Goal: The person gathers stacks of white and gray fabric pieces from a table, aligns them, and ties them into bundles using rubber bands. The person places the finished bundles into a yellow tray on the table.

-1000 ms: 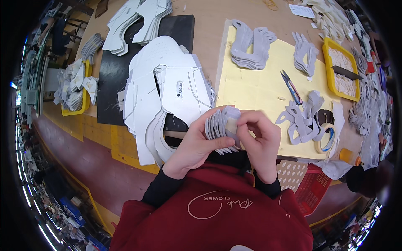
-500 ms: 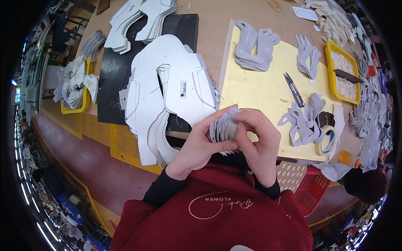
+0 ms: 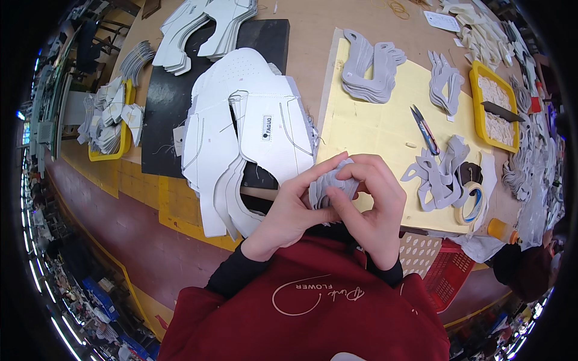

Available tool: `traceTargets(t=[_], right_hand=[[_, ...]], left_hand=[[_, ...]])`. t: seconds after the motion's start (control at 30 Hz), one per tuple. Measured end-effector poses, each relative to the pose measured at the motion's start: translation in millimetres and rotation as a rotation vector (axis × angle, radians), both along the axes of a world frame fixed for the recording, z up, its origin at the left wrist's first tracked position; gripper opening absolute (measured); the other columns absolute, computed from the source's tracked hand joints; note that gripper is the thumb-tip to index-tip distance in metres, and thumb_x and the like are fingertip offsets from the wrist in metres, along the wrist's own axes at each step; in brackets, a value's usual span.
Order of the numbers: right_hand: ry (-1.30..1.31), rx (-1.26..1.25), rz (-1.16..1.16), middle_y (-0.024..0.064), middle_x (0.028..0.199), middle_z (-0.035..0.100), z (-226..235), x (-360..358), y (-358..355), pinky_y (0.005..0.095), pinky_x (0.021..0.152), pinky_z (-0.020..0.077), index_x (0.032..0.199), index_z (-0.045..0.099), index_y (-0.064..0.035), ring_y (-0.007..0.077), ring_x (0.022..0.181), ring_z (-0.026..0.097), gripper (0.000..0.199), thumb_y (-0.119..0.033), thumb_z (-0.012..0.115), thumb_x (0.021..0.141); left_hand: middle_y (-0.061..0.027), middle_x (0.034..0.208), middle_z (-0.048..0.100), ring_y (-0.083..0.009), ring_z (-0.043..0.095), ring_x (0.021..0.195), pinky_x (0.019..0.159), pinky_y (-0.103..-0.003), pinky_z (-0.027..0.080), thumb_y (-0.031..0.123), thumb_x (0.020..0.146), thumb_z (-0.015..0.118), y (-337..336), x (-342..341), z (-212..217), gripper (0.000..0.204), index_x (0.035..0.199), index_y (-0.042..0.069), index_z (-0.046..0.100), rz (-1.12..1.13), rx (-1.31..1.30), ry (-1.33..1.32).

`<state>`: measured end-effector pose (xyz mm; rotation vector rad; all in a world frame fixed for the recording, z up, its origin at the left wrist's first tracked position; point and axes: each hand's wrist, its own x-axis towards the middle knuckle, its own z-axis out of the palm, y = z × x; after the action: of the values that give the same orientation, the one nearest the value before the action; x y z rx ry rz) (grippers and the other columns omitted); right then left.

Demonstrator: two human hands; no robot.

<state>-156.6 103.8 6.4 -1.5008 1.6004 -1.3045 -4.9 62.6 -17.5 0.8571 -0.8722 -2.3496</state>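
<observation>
A small stack of grey cut pieces (image 3: 321,191) is held between my two hands, close to my body at the table's front edge. My left hand (image 3: 288,212) grips it from the left side, thumb along the near edge. Bent over the stack from the right, the thumb and fingers of my right hand (image 3: 378,207) press on its top layers. The fingers partly cover the pieces, so their full outline is hidden. Just beyond my left hand lies a pile of white shoe uppers (image 3: 265,90), perforated at the toe and stitched with dark thread.
A black board (image 3: 165,114) lies under the uppers. On a yellow sheet (image 3: 373,129) are grey U-shaped pieces (image 3: 361,81), thread snips (image 3: 425,130), loose grey pieces (image 3: 433,180) and a tape roll (image 3: 469,207). Yellow trays (image 3: 475,102) stand at both sides; a red basket (image 3: 448,274) sits below right.
The stack has tilted and its fanned edges now lie closer together. My right thumb and fingers have shifted onto its top. The view has moved slightly.
</observation>
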Motion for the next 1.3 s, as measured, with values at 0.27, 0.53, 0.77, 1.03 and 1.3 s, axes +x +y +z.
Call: traceTargets(t=[0.27, 0.53, 0.77, 1.03, 1.3], right_hand=[[0.032, -0.044, 0.013, 0.0113, 0.1, 0.062, 1, 8, 1, 0.0257, 0.064, 0.0481, 0.097, 0.061, -0.0004, 0.0158, 0.076, 0.059, 0.027, 0.0, 0.074, 0.073], [-0.069, -0.135, 0.068, 0.0162, 0.111, 0.063, 4, 33, 6, 0.0372, 0.084, 0.052, 0.113, 0.058, -0.0019, 0.0312, 0.096, 0.064, 0.047, -0.002, 0.076, 0.069], [-0.292, 0.027, 0.129, 0.0164, 0.129, 0.052, -2, 34, -8, 0.0319, 0.095, 0.0435, 0.13, 0.051, 0.0014, 0.0231, 0.117, 0.053, 0.05, -0.003, 0.067, 0.083], [-1.192, 0.517, 0.359, 0.0073, 0.116, 0.06, 5, 55, -14, 0.0247, 0.091, 0.0462, 0.13, 0.046, 0.0008, 0.0113, 0.107, 0.057, 0.037, -0.002, 0.057, 0.095], [-1.149, 0.382, 0.293, 0.0092, 0.115, 0.062, -6, 54, -13, 0.0265, 0.091, 0.0485, 0.128, 0.048, 0.0023, 0.0128, 0.108, 0.059, 0.043, 0.008, 0.06, 0.087]], left_hand=[[-0.0079, 0.132, 0.054, -0.0148, 0.056, 0.114, 0.094, -0.028, 0.049, -0.011, 0.077, 0.069, 0, -2, 5, 0.075, 0.145, 0.007, 0.043, 0.038, -0.347, -0.205], [-0.0111, 0.122, 0.053, -0.0184, 0.058, 0.101, 0.084, -0.031, 0.052, -0.012, 0.075, 0.069, 7, -1, -1, 0.058, 0.125, 0.007, 0.047, 0.337, -0.605, -0.151], [-0.0133, 0.14, 0.039, -0.0249, 0.041, 0.126, 0.104, -0.041, 0.035, 0.012, 0.082, 0.07, -5, 14, -1, 0.035, 0.106, 0.022, 0.047, 0.639, -0.242, 0.447], [-0.0146, 0.159, 0.017, -0.0281, 0.007, 0.149, 0.118, -0.046, 0.014, 0.048, 0.072, 0.084, -4, 26, -6, 0.051, 0.099, 0.022, 0.051, 0.673, -0.418, 0.277], [-0.0181, 0.154, 0.026, -0.0318, 0.022, 0.146, 0.117, -0.049, 0.021, 0.031, 0.068, 0.088, -9, 41, 3, 0.073, 0.125, 0.008, 0.051, 0.631, -0.522, 0.082]])
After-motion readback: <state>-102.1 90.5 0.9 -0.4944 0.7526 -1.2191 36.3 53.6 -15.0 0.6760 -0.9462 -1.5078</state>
